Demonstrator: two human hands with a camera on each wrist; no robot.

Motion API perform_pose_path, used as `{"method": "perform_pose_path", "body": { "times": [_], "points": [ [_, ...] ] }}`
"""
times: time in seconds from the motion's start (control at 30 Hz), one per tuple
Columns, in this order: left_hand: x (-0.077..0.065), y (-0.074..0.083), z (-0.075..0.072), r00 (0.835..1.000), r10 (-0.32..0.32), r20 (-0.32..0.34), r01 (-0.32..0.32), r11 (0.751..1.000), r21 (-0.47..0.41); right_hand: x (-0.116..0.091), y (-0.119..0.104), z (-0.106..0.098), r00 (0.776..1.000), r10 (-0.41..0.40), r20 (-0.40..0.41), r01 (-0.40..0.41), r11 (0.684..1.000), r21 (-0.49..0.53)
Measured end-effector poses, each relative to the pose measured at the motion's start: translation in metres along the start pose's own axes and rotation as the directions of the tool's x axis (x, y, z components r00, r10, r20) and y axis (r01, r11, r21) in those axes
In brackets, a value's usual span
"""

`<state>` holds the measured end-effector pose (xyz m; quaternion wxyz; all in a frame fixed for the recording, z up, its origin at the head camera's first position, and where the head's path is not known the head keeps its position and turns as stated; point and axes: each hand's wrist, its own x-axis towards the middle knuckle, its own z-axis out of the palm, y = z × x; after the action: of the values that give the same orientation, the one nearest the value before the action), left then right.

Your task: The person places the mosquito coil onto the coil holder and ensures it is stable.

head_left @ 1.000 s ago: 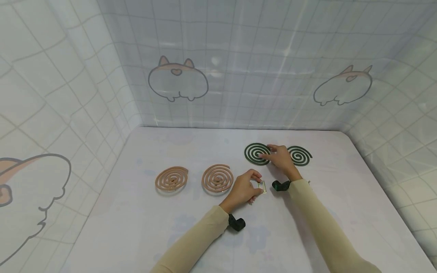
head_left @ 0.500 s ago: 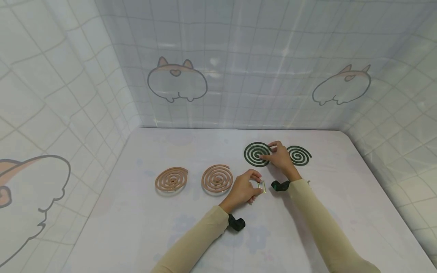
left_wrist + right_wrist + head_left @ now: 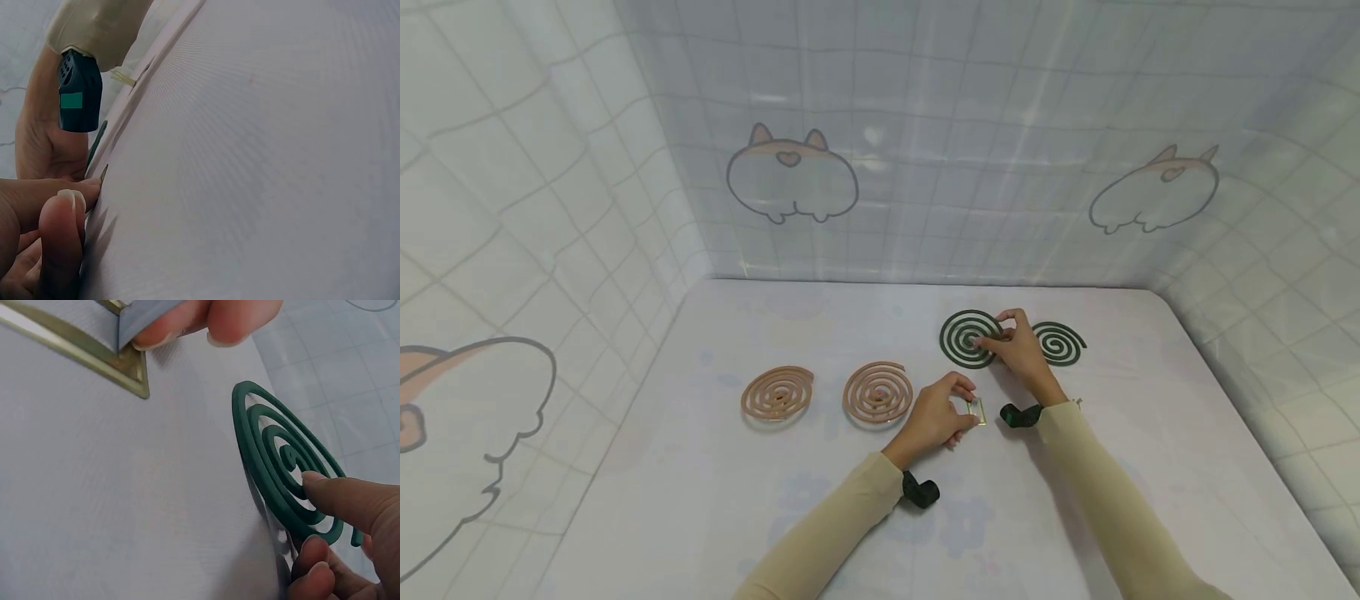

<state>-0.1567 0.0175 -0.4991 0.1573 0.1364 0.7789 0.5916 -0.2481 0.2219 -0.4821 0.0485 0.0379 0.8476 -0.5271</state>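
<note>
My right hand [image 3: 1021, 357] pinches a green mosquito coil [image 3: 257, 456], thumb near its centre and other fingers at and under its edge. The coil is tilted in the right wrist view, close over the table. Nearer to me, my left hand [image 3: 931, 414] pinches a small gold-coloured metal frame [image 3: 982, 411], probably a coil stand, against the tabletop. In the right wrist view, a raised grey metal tab [image 3: 145, 322] shows under the left fingertips. The left wrist view shows only the frame's thin tip [image 3: 104, 172] beside the thumb and finger.
Another green coil [image 3: 1057, 343] lies just right of my right hand. To the left are two brown coils, one near my left hand [image 3: 877, 395] and one farther left [image 3: 779, 395], with bits of metal showing beneath. Tile-patterned sheets [image 3: 880, 200] rise behind and beside the table.
My right hand and the green coil have shifted slightly right, and the coil looks a little larger. The left hand and the metal frame stay in place.
</note>
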Motion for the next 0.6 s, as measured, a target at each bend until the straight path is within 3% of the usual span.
{"method": "perform_pose_path", "body": {
  "times": [0.37,0.6],
  "points": [
    [-0.0024,0.0033,-0.0005,1.000,-0.006,0.007,0.006,1.000,0.003,-0.0031,0.0032,-0.0010,0.996,-0.084,0.021,0.083,0.995,0.057],
    [-0.0008,0.0039,-0.0004,1.000,-0.008,-0.003,0.008,1.000,0.014,-0.0054,0.0026,-0.0030,0.999,-0.027,0.023,0.026,0.999,0.030]
  ]
}}
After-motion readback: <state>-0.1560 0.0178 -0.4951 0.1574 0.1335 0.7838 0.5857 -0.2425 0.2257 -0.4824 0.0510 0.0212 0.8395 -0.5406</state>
